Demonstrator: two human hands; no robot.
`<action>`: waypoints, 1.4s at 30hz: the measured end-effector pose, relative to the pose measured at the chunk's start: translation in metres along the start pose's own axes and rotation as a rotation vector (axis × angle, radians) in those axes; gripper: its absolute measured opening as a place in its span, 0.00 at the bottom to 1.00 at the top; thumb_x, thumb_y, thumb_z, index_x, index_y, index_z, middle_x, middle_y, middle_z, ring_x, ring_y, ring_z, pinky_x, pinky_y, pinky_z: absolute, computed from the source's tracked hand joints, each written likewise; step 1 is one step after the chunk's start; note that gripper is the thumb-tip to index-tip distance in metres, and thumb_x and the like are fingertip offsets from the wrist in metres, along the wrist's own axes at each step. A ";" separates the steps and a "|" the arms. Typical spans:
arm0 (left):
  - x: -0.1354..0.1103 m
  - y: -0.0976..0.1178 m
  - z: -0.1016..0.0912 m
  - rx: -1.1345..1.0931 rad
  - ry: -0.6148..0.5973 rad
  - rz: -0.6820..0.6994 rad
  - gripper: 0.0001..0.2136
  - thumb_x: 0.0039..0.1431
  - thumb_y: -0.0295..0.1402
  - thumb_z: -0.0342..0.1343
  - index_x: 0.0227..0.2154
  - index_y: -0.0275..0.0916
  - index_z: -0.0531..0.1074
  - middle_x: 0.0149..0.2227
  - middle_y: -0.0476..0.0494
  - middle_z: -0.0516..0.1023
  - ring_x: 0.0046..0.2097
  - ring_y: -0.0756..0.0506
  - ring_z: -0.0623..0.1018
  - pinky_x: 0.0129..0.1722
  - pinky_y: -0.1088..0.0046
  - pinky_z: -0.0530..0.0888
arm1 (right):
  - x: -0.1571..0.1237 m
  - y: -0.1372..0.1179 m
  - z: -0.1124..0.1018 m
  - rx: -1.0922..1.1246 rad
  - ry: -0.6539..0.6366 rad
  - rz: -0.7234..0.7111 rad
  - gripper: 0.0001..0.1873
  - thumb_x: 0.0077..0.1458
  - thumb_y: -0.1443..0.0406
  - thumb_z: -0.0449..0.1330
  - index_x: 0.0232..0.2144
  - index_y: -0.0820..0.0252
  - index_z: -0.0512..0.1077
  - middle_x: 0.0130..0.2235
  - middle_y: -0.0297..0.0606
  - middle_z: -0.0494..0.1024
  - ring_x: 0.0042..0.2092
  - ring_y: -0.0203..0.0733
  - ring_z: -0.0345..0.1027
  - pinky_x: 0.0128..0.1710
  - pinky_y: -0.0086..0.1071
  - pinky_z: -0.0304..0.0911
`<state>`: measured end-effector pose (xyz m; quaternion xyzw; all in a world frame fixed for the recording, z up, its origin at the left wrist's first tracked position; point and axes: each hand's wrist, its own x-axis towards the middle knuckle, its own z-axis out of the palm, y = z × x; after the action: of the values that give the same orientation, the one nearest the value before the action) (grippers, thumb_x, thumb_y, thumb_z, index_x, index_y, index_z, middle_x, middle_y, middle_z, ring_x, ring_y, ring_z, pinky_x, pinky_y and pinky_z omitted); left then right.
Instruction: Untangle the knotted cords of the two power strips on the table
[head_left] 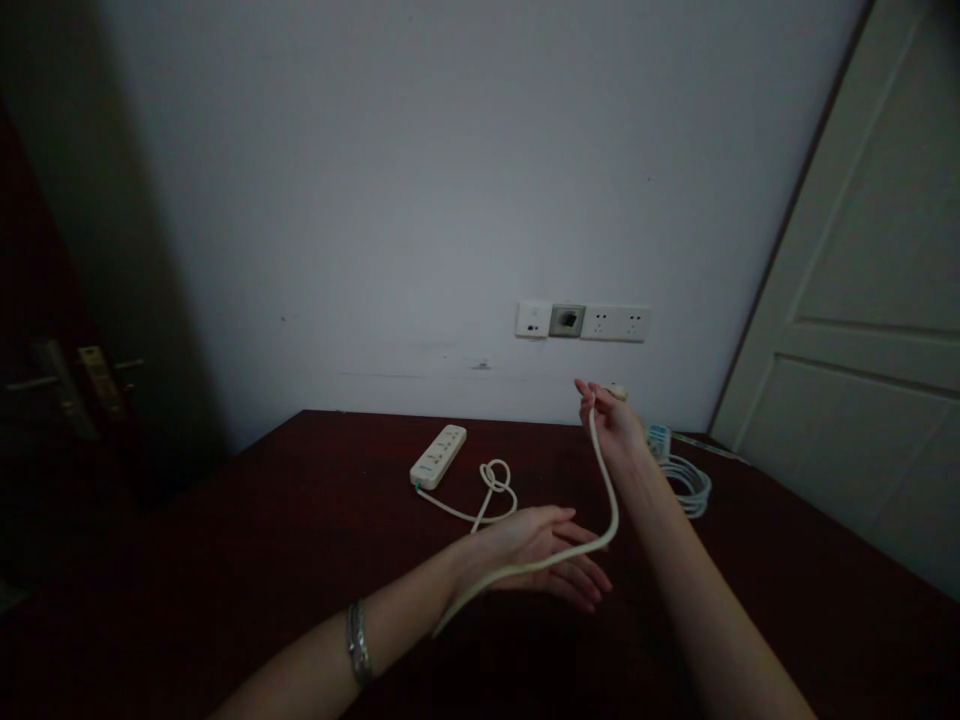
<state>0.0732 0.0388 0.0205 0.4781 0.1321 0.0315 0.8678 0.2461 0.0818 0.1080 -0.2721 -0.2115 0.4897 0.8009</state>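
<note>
A white power strip [438, 456] lies on the dark red table [247, 540], its white cord [609, 500] looping in a knot behind my hands. My right hand [616, 425] is raised near the wall, fingers pinched on the cord's plug end. The cord hangs down from it and runs across the palm of my left hand [546, 556], which is stretched out flat with fingers apart, just above the table. A silver bracelet [358, 642] sits on my left wrist.
A row of wall sockets [582, 322] is on the white wall above the table's far edge. A second coiled white cable [686, 480] lies at the right. A white door [870, 300] stands right; a dark door with handle [82, 385] left.
</note>
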 end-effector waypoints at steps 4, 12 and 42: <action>0.006 -0.012 0.008 -0.168 0.113 0.044 0.18 0.58 0.38 0.45 0.40 0.28 0.70 0.27 0.42 0.72 0.27 0.49 0.72 0.32 0.69 0.68 | -0.017 0.008 0.017 0.072 -0.121 0.045 0.05 0.53 0.74 0.52 0.28 0.62 0.63 0.28 0.36 0.74 0.17 0.22 0.56 0.12 0.12 0.54; -0.003 -0.025 0.027 -0.335 0.220 0.188 0.08 0.51 0.25 0.50 0.35 0.30 0.67 0.18 0.58 0.51 0.17 0.57 0.51 0.18 0.80 0.49 | -0.030 0.006 0.028 0.047 -0.195 -0.049 0.06 0.50 0.74 0.53 0.33 0.64 0.63 0.24 0.36 0.71 0.14 0.21 0.46 0.10 0.14 0.44; -0.077 -0.014 0.044 0.743 0.407 0.539 0.07 0.61 0.35 0.44 0.35 0.38 0.61 0.23 0.54 0.61 0.21 0.55 0.57 0.23 0.77 0.57 | -0.015 0.045 0.041 -0.184 -0.121 0.116 0.09 0.52 0.79 0.50 0.27 0.62 0.61 0.24 0.39 0.74 0.15 0.23 0.53 0.09 0.13 0.48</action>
<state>0.0093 -0.0191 0.0467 0.7562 0.1728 0.2981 0.5563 0.1844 0.0951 0.1093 -0.3264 -0.2875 0.5294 0.7284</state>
